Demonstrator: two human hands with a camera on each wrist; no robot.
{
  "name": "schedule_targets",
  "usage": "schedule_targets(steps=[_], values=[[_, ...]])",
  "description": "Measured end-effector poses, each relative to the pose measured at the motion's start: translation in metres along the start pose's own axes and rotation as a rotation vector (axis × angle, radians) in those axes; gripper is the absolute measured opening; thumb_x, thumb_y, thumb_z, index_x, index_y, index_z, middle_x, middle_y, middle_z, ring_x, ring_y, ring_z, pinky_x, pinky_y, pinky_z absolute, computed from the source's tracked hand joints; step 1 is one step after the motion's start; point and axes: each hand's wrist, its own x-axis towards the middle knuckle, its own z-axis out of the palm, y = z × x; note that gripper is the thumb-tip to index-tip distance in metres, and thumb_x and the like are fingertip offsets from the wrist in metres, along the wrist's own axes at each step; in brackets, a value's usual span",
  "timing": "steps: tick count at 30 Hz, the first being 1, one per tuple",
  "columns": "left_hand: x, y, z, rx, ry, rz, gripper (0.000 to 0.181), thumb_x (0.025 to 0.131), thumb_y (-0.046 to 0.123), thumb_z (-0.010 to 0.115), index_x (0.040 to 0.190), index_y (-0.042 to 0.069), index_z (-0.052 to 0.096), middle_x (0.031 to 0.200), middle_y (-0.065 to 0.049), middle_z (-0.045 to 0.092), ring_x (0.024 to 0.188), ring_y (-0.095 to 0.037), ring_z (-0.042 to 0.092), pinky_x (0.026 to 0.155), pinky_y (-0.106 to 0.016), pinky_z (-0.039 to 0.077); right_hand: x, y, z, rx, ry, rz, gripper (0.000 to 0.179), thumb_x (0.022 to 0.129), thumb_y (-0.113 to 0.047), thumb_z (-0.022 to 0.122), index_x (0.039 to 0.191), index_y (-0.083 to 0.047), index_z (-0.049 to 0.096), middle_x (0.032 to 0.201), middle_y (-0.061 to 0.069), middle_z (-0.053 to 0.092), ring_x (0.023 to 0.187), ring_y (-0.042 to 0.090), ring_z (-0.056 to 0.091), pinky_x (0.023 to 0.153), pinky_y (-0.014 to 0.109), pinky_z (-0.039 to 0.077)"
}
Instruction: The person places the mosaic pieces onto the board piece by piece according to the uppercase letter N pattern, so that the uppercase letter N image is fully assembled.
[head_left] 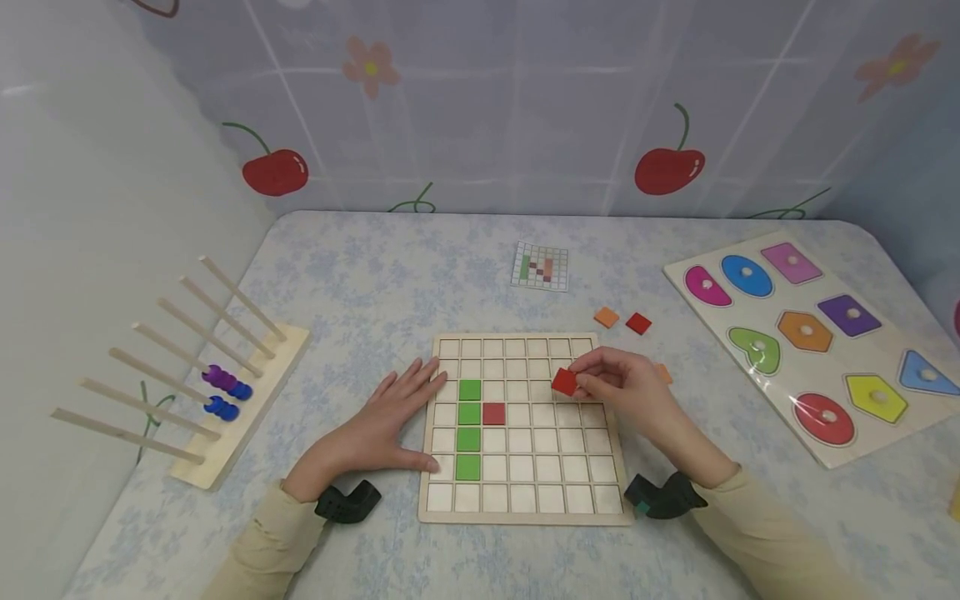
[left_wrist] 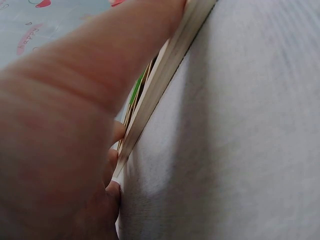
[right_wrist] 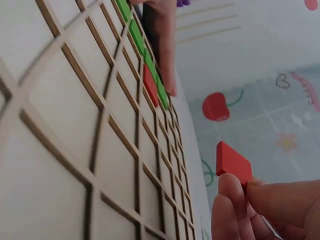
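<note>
A wooden grid board (head_left: 525,504) lies on the table, with a column of green square tiles (head_left: 468,414) in its second column. Beside them a red tile (head_left: 493,414) sits in the third column. My left hand (head_left: 386,425) rests with spread, straight fingers along the board's left edge; in the left wrist view its thumb side (left_wrist: 100,65) touches the frame. Between thumb and fingertips my right hand (head_left: 626,387) pinches another red tile (head_left: 564,382), held above the right part of the grid. The right wrist view shows this red tile (right_wrist: 233,162) tilted and apart from the board.
A small pattern card (head_left: 540,267) lies behind the board. Loose orange (head_left: 606,317) and red (head_left: 638,323) tiles sit at the back right, another orange tile (head_left: 664,373) behind the right hand. A peg rack with beads (head_left: 255,400) stands left; a shape puzzle board (head_left: 787,392) lies right.
</note>
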Motion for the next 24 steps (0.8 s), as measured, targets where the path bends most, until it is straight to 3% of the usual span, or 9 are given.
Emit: schedule_targets(steps=[7,14,24], values=[[-0.001,0.000,0.000,0.002,0.004,0.005,0.107,0.073,0.051,0.076,0.150,0.006,0.017,0.155,-0.010,0.004,0.140,-0.027,-0.003,0.108,-0.051,0.000,-0.003,0.006,0.036,-0.002,-0.138,-0.049,0.007,0.089,0.003,0.062,0.095,0.002,0.065,0.082,0.007,0.066,0.071,0.021,0.064,0.066,0.029,0.054],[0.000,0.001,0.000,0.007,0.006,0.010,0.107,0.073,0.051,0.076,0.150,0.006,0.018,0.155,-0.010,0.004,0.140,-0.028,-0.002,0.108,-0.052,0.000,-0.007,0.011,0.050,-0.174,-0.110,-0.158,0.012,0.084,0.000,0.068,0.088,-0.011,0.068,0.079,-0.005,0.063,0.069,0.011,0.059,0.063,0.026,0.050],[0.000,0.001,0.000,0.009,0.005,0.002,0.108,0.072,0.052,0.076,0.150,0.006,0.018,0.155,-0.010,0.004,0.140,-0.028,-0.003,0.107,-0.052,0.000,-0.010,0.011,0.052,-0.253,-0.135,-0.170,0.012,0.084,-0.004,0.070,0.085,-0.016,0.068,0.076,-0.009,0.060,0.066,0.010,0.055,0.060,0.026,0.048]])
